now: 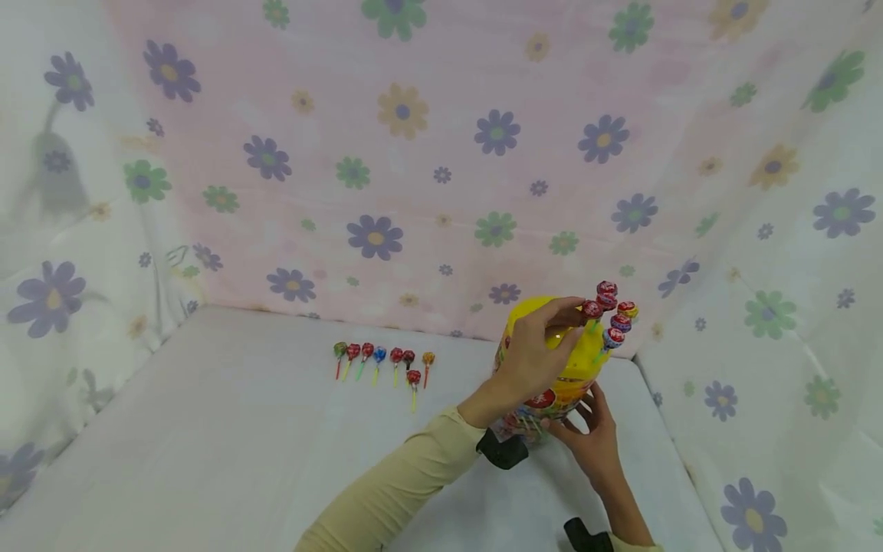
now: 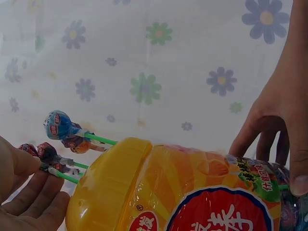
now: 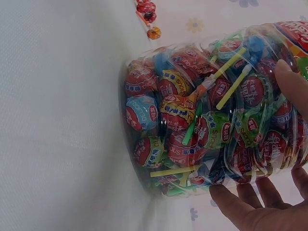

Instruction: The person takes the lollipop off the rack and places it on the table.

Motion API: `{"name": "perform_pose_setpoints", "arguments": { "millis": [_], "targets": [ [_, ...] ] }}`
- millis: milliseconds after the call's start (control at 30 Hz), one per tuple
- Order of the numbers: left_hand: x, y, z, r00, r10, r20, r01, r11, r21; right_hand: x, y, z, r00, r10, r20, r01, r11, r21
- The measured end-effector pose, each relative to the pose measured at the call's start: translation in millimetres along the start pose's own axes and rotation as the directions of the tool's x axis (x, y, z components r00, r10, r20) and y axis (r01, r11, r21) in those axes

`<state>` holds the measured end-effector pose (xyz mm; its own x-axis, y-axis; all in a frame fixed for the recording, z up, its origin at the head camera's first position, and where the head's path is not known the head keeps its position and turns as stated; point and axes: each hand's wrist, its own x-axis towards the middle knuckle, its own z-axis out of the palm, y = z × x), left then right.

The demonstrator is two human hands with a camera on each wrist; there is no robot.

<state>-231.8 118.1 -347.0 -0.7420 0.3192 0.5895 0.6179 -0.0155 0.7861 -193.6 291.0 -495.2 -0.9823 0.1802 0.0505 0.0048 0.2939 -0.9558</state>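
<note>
A clear plastic jar point(image 3: 192, 115) with a yellow lid point(image 2: 103, 187) and an orange label is packed with wrapped lollipops and leans over the table. Several lollipops stand out of the lid by their sticks, among them a blue-wrapped one point(image 2: 60, 126). At the lid, my left hand point(image 1: 534, 349) pinches a red-wrapped lollipop point(image 1: 592, 309) between thumb and fingers, its head partly hidden by them. Lower down, my right hand point(image 1: 593, 441) holds the jar's side, thumb on one face and fingers spread round the other.
Left of the jar, several loose lollipops point(image 1: 379, 354) lie in a rough row on the white tabletop point(image 1: 228, 429), with one red lollipop point(image 1: 414, 377) nearer the front. Flower-printed cloth point(image 1: 441, 176) walls the table at the back and sides.
</note>
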Motion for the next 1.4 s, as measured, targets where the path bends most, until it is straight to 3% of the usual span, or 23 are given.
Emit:
{"name": "perform_pose_setpoints", "arguments": {
  "millis": [300, 533, 800, 867, 1000, 1167, 1400],
  "targets": [
    [4.8, -4.2, 4.6, 1.000, 0.020, -0.023, -0.020, 1.000, -0.012, -0.6, 1.0, 0.6, 1.000, 0.005, 0.000, -0.005, 1.000, 0.008],
    [6.2, -10.4, 13.8, 0.993, 0.024, -0.118, -0.030, 0.998, -0.049, -2.2, 2.7, 2.4, 1.000, 0.018, 0.004, -0.018, 1.000, 0.004],
    [7.1, -2.0, 10.5, 0.974, 0.122, -0.191, -0.156, 0.973, -0.171, -2.0, 3.8, 3.3, 1.000, 0.000, 0.010, -0.001, 1.000, 0.013],
    [3.7, 2.3, 5.6, 0.977, 0.108, -0.183, -0.142, 0.973, -0.184, -1.5, 3.0, 3.3, 1.000, 0.001, 0.008, -0.001, 1.000, 0.010],
    [-8.9, 2.7, -5.3, 0.990, 0.022, -0.141, -0.053, 0.974, -0.219, -1.0, 1.2, 2.7, 1.000, 0.005, -0.001, -0.005, 1.000, 0.005],
    [-26.5, -10.4, -16.5, 0.994, -0.016, -0.112, -0.013, 0.967, -0.256, -0.7, 0.3, 1.9, 1.000, 0.004, 0.000, -0.004, 1.000, 0.003],
    [-50.4, -32.4, -29.8, 0.988, -0.083, -0.131, 0.050, 0.969, -0.242, -1.9, 0.6, 1.6, 1.000, -0.006, 0.003, 0.006, 1.000, 0.002]
  ]
}}
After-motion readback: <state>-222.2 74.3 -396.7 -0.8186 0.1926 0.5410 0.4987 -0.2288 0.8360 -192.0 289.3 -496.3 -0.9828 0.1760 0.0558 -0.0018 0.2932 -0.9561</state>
